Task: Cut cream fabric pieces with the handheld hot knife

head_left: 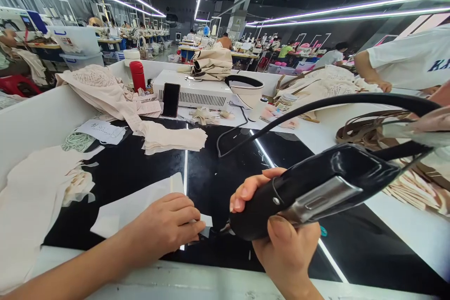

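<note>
Grasping black tool with right hand, fingers wrapped round it, above near edge of black panel, left hand, fingers bent over white sheet, pinch hidden, fabric stack at far edge, cord crossing far-right corner.

the left arm is slanting in from the lower left, and the left hand is facing palm down, fingers bending. the right hand is gripping, fingers and thumb wrapping from opposite sides.
</note>
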A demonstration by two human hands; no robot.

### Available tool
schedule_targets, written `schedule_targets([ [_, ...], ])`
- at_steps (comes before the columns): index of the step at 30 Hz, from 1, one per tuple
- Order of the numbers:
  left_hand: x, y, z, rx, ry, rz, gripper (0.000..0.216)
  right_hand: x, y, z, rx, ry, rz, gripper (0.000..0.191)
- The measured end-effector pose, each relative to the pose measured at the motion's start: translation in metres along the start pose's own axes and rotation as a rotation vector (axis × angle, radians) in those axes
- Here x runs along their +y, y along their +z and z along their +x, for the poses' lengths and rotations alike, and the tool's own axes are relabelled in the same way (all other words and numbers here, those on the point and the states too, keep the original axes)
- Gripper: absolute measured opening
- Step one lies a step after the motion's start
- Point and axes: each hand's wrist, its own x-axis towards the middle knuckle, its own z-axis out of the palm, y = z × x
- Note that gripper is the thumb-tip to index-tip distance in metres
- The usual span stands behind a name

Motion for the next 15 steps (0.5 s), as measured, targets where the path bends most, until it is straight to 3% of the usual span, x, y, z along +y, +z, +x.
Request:
schedule_targets([
  [9, -0.0011, 0.0066, -0.0013, -0.02, 0.042, 0.097, 0.025, 0.0029, 0.0064, 0.0025, 0.016, 0.027, 0.039, 0.043],
  [15, 0.0003, -0.0025, 0.0041, 0.148, -0.177, -0.105, 0.023, 0.0023, 0.0032, 0.0016, 0.023, -0.004, 0.029, 0.035],
])
